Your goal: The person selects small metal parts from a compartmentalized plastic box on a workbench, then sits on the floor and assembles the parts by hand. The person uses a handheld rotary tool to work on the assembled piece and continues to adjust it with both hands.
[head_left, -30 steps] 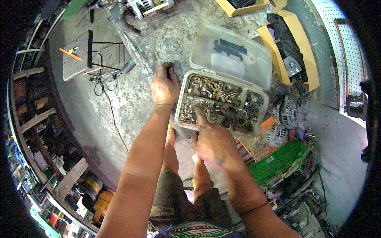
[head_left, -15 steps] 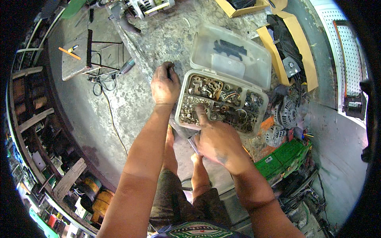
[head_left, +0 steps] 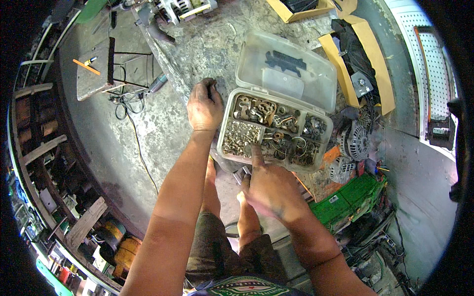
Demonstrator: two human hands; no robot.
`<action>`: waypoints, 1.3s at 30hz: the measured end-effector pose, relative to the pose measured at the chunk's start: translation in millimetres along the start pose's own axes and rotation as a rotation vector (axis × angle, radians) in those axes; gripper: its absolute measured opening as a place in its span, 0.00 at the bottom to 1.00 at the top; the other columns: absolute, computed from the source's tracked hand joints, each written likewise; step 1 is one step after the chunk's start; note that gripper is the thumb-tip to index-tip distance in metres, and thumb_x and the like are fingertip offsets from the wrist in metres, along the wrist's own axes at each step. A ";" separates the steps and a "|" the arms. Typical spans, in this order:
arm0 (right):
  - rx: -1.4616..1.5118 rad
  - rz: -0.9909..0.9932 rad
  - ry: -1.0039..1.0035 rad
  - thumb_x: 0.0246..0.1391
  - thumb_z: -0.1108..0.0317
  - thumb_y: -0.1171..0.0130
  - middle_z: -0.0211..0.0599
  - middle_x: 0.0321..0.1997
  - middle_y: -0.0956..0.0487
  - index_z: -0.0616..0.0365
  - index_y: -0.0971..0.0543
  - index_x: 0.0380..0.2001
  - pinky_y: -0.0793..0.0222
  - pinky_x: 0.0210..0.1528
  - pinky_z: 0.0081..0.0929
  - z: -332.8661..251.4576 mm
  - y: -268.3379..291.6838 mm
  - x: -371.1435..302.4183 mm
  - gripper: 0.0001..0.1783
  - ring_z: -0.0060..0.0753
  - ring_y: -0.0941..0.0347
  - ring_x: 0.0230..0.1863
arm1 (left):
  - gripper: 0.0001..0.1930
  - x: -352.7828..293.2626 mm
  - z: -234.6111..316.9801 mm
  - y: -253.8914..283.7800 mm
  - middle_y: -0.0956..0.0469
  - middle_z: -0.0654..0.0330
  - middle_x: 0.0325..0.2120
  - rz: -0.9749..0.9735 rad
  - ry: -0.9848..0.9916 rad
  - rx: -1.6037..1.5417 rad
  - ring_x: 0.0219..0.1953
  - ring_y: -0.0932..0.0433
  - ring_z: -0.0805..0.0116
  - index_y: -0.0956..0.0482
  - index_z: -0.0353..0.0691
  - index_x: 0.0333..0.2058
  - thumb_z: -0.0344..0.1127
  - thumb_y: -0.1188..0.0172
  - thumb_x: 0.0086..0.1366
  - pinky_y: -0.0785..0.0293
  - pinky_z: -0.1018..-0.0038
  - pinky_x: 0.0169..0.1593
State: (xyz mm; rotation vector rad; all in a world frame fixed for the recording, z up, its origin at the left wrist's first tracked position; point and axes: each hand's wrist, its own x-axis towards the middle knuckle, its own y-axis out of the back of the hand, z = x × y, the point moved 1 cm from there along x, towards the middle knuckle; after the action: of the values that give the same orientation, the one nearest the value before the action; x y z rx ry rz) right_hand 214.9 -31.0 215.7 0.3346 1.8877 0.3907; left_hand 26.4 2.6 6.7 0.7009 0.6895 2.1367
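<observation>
A clear plastic organizer box (head_left: 323, 158) lies with its lid (head_left: 316, 81) tipped back. Its compartments hold small nuts and bolts (head_left: 241, 135), clips, rings and other metal bits. My right hand (head_left: 274, 185) is at the box's near edge, its index finger stretched into the near-left compartment of small nuts. The other fingers bend underneath and are partly hidden; a shiny metal piece (head_left: 240, 173) shows beside the thumb, and I cannot tell whether the hand touches it. My left hand (head_left: 204, 106) rests on the worn bench (head_left: 207, 54) left of the box, fingers loosely bent, with nothing visible in them.
Right of the box lie alternator parts (head_left: 354, 143) and a green tray-like piece (head_left: 353, 200). Open cardboard boxes (head_left: 382, 69) stand farther back. A metal machine part (head_left: 185, 10) sits at the far side. A small stool (head_left: 94, 74) and cable (head_left: 140, 148) are on the floor at left.
My right hand has drawn back slightly toward me, its index finger shifting to the near edge of the nut compartment. My left hand and the box have hardly moved.
</observation>
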 end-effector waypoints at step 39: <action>-0.020 0.078 0.138 0.60 0.59 0.38 0.70 0.40 0.14 0.51 0.39 0.82 0.19 0.50 0.62 25.4 -4.9 13.8 0.47 0.72 0.15 0.43 | 0.12 -0.2 -5.3 -2.1 0.14 0.48 0.44 -0.071 0.042 0.022 0.47 0.14 0.40 0.16 0.41 0.50 0.30 0.37 0.69 0.17 0.51 0.52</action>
State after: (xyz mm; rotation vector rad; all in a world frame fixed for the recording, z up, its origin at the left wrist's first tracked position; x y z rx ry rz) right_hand 233.9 -27.0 193.8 0.3774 2.0079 0.4957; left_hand 23.9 2.3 1.6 0.6355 0.7499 2.0865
